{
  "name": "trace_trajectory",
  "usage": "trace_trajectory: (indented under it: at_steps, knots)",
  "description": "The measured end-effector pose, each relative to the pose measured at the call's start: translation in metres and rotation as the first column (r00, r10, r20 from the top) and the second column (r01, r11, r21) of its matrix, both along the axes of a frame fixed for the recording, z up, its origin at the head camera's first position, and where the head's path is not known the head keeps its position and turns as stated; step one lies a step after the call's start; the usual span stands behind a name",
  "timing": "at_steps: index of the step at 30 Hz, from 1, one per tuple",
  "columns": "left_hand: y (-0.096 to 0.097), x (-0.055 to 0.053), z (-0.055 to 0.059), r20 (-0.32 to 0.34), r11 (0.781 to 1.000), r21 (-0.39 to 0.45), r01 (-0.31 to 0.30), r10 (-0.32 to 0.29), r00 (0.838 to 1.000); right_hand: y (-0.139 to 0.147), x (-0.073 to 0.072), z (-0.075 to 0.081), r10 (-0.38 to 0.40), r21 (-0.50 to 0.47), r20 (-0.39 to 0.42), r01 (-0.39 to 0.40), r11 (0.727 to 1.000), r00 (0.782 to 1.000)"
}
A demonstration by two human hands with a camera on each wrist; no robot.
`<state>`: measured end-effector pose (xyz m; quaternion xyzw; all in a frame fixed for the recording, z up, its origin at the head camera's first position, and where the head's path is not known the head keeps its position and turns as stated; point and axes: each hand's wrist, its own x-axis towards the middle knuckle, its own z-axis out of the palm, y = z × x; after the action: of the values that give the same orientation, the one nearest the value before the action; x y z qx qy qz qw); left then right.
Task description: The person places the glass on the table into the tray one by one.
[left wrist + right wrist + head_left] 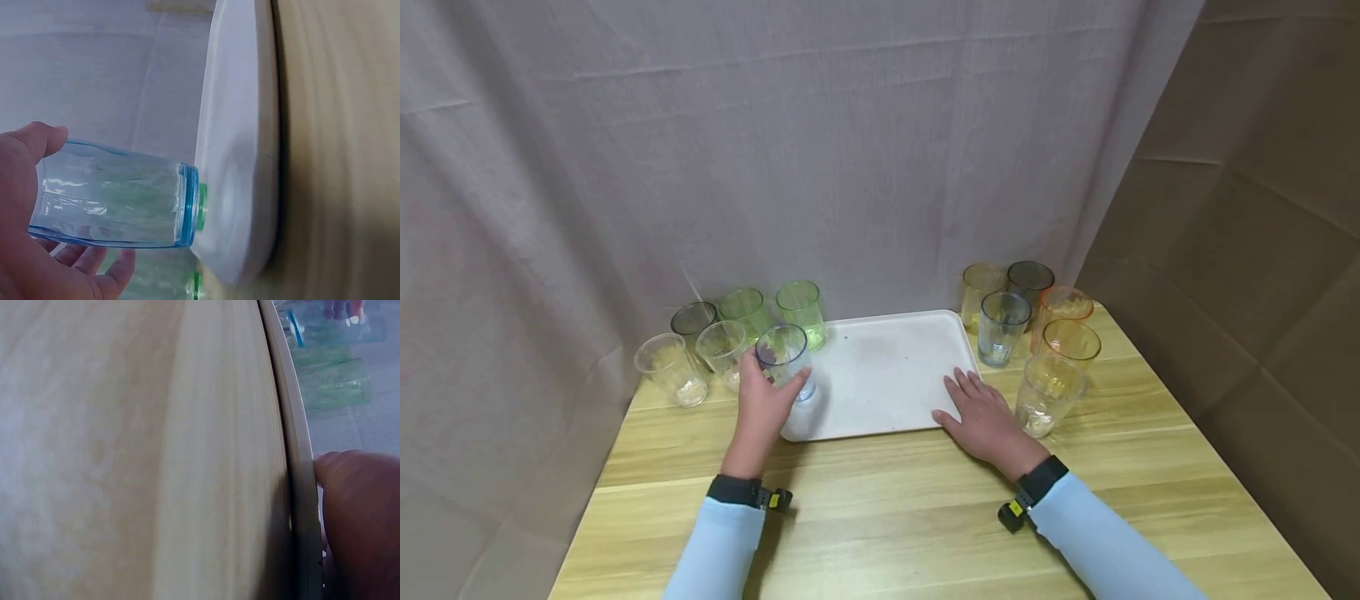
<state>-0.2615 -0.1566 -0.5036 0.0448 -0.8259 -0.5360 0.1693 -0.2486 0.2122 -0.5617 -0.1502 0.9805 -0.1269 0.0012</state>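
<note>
My left hand point(762, 410) grips a clear blue tumbler point(787, 354) around its side, thumb on one side and fingers on the other. In the left wrist view, the tumbler's thick blue base point(186, 205) is close over the left end of the white tray point(887, 371). My right hand point(987, 419) rests with fingers extended at the tray's front right corner. The right wrist view shows its thumb point(340, 469) at the tray rim point(303, 444).
Left of the tray stand clear tumblers point(672, 371), a dark one point(692, 321) and green ones point(801, 308). To its right are another blue tumbler point(1002, 329) and several yellow, dark, orange and clear ones point(1048, 396). A grey curtain point(850, 167) hangs behind the wooden table point(887, 508).
</note>
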Motion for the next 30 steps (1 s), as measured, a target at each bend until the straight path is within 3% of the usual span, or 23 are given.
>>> trace_trajectory:
  at_steps: [7, 13, 19, 30]
  knots:
    - [0.011, -0.034, -0.001, -0.016, 0.998, -0.056, -0.019, 0.018, 1.0, -0.001, -0.002, -0.001, 0.001, -0.005, -0.001, -0.001, 1.0, 1.0]
    - [0.016, -0.051, 0.003, -0.013, 0.996, -0.084, -0.034, 0.033, 0.999, -0.002, -0.002, 0.001, 0.0, -0.003, -0.004, 0.0, 1.0, 1.0]
    - [0.015, -0.056, 0.001, -0.003, 0.993, -0.111, -0.044, 0.044, 0.999, -0.003, -0.001, 0.001, 0.002, 0.003, 0.006, -0.002, 1.0, 1.0]
    - [0.016, -0.051, -0.01, 0.028, 0.996, -0.091, -0.02, 0.023, 0.999, -0.001, 0.001, 0.003, -0.002, -0.001, -0.01, 0.002, 1.0, 1.0]
